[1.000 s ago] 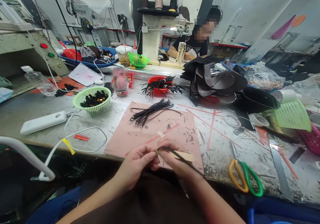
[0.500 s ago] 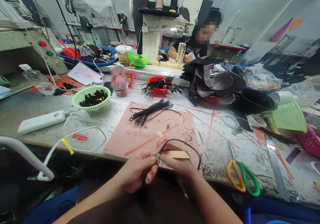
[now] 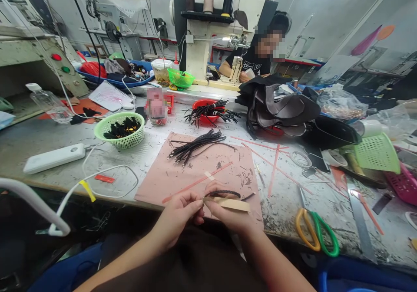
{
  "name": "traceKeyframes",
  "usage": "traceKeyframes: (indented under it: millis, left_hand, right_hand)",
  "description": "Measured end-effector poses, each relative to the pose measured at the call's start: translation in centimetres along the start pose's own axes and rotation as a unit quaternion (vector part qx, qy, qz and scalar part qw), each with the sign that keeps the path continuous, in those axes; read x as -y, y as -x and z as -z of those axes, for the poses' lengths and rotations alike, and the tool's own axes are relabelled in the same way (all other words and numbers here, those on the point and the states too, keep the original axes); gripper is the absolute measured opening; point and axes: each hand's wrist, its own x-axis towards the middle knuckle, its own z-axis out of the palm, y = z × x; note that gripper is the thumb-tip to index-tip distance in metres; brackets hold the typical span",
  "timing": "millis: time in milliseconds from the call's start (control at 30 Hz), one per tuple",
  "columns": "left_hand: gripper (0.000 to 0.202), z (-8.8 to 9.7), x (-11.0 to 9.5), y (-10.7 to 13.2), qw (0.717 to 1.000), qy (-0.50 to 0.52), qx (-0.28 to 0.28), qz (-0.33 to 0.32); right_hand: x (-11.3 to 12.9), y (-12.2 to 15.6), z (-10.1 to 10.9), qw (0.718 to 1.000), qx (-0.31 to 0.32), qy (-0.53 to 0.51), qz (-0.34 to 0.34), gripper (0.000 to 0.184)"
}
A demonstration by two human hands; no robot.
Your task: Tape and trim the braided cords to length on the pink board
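My left hand [image 3: 182, 209] is closed in a pinch at the end of a dark braided cord [image 3: 226, 193], its fingertips touching those of my right hand [image 3: 228, 214]. The pinched end itself is mostly hidden by the fingers. My right hand is closed on the cord and on a flat tan strip [image 3: 239, 205], which sticks out to the right. The cord bends over the right fingers. Just beyond my hands, a bundle of dark braided cords [image 3: 195, 146] lies on a pink sheet [image 3: 156, 175] with a thin red strip [image 3: 192, 184].
Scissors [image 3: 306, 227] and a metal ruler [image 3: 360, 222] lie at the right. A green basket of black pieces [image 3: 140, 136] stands left; a red bowl with more cords [image 3: 208, 118] is farther back. Dark leather pieces [image 3: 283, 105] are piled near a sewing machine [image 3: 198, 53]; a person sits behind it.
The cord's raised loop has dropped lower and flatter over my right hand. My left fingers have drawn in closer to the right fingertips. The things on the table stay put.
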Motion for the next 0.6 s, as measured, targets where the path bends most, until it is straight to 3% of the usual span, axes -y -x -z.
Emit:
traceKeyframes:
  millis: [133,233,367,500,600]
  left_hand:
    - [0.020,-0.2,0.6,-0.3,0.999,0.031,-0.012,0.033]
    - [0.020,-0.1,0.6,-0.4,0.998,0.044,-0.014,0.053]
    - [0.018,0.4,0.3,-1.0,0.992,0.094,-0.048,0.073]
    - [0.014,1.1,0.7,-2.0,0.974,0.175,-0.095,0.108]
    - [0.014,1.3,1.3,-2.3,0.974,0.170,-0.102,0.109]
  right_hand:
    - [-0.7,0.0,0.2,0.996,0.023,0.070,0.055,0.008]
    - [-1.9,-0.6,1.1,0.976,0.020,0.205,0.070,0.015]
    - [-3.7,-2.7,3.8,0.931,-0.011,0.364,0.012,0.024]
    - [-5.4,-6.0,7.5,0.889,-0.010,0.449,-0.092,0.031]
    - [-6.4,-8.6,9.9,0.859,-0.024,0.495,-0.133,0.028]
